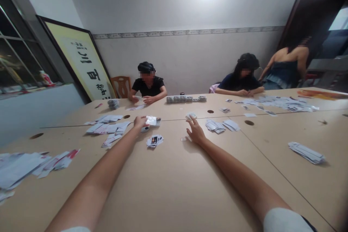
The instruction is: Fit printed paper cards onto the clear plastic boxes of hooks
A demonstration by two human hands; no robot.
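My left hand (139, 122) is closed on the edge of a small shiny packet (151, 120), which looks like clear plastic round something pale. Just below that hand lies a white round thing with a dark centre (145, 129), partly hidden. My right hand (197, 132) reaches forward with its fingers apart, the fingertips at a small whitish round thing (191, 115) whose kind I cannot make out. A loose stack of photo cards (154, 140) rests between my forearms. Beside my right hand is a small pale strip (183, 139) on the table.
Paper piles (108, 128) and larger sheets (20, 168) cover the table's left. White slips (215, 126) and a bundle of strips (306, 153) lie to the right. Across the table (174, 188), two people sit beyond a row of stacked cards (186, 99); another person stands far right.
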